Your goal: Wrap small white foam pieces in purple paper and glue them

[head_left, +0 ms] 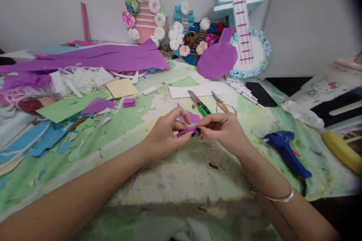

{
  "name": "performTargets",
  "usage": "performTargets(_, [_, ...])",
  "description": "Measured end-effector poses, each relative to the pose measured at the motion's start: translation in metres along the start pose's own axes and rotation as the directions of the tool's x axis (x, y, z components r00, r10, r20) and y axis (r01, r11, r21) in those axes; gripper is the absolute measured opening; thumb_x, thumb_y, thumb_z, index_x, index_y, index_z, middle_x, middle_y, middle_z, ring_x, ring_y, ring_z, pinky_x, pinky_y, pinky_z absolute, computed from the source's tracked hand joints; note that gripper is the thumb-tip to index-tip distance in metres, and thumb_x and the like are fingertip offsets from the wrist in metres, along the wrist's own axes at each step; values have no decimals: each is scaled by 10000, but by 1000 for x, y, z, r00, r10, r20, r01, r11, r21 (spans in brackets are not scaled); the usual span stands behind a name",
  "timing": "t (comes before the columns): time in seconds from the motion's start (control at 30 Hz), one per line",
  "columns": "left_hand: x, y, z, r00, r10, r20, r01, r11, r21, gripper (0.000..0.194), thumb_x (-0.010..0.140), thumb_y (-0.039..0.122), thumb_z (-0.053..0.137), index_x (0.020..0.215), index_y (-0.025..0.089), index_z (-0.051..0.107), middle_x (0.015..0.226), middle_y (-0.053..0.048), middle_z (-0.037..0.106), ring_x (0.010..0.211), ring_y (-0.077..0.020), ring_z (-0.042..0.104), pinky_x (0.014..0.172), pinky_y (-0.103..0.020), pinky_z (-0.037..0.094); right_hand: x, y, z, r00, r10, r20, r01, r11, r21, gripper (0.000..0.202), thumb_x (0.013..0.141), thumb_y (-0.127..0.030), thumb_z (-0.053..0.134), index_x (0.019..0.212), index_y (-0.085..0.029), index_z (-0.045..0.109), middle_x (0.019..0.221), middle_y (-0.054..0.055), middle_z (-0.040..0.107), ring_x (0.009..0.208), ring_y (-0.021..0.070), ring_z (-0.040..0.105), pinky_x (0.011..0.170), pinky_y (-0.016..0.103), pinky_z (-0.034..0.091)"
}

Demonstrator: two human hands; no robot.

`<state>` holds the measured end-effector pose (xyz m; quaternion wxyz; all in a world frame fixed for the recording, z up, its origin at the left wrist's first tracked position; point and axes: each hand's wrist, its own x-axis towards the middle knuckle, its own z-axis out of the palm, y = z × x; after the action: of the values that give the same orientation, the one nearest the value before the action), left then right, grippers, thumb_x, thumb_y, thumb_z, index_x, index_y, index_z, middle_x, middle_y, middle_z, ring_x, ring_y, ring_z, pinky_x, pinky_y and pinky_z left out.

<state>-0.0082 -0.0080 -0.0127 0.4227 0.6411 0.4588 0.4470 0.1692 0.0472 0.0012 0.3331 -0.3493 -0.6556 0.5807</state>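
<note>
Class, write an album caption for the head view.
Left hand and right hand pinch a purple piece at a scrap-strewn table.

- A plain, pale grey wall (56, 3) stands along the far side, behind the table (181, 192).
- On the far right, a slanting edge divides it from another grey wall surface (305, 22).
- A green and cream cloth (115, 130), blotched with stains, covers the table and hangs over its near edge.
- Light is soft, dimmer toward the right.

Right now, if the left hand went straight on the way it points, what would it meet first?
Likely the right hand, pinching the purple strip; depth is unclear.
</note>
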Motion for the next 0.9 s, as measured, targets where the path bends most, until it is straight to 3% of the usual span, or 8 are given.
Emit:
performTargets(0.2, [1,0,-1,999,-51,17,54,981,-189,227,794,189,621,867,213,408,666,2,709,589,-123,629,580,-238,458,-2,-2,-7,997,-43,63,37,996,82,109,687,-245,736,718,-141,744,583,31,665,530,112,591,539,242,501])
performTargets(0.4, [2,4,0,998,-57,16,60,955,-291,237,791,191,645,857,206,418,700,3,720,619,-113,643,599,-228,487,-1,1,-7,998,-30,63,20,989,147,134,671,-255,770,709,-134,728,584,23,657,522,97,575,525,226,484])
performTargets(0.73, [-1,2,0,997,-65,31,70,975,-213,253,792,235,654,846,209,408,623,17,683,541,-115,605,531,-215,415,0,-1,-2,997,20,69,-28,993,115,217,595,-291,822,655,-132,687,581,9,642,522,84,540,496,217,439])
performTargets(0.9, [0,4,0,997,-66,40,74,966,-248,253,793,231,653,854,210,408,642,18,692,554,-114,610,551,-221,430,0,1,-3,998,5,69,-14,992,129,197,597,-281,821,666,-139,703,585,13,647,523,91,546,504,226,451])
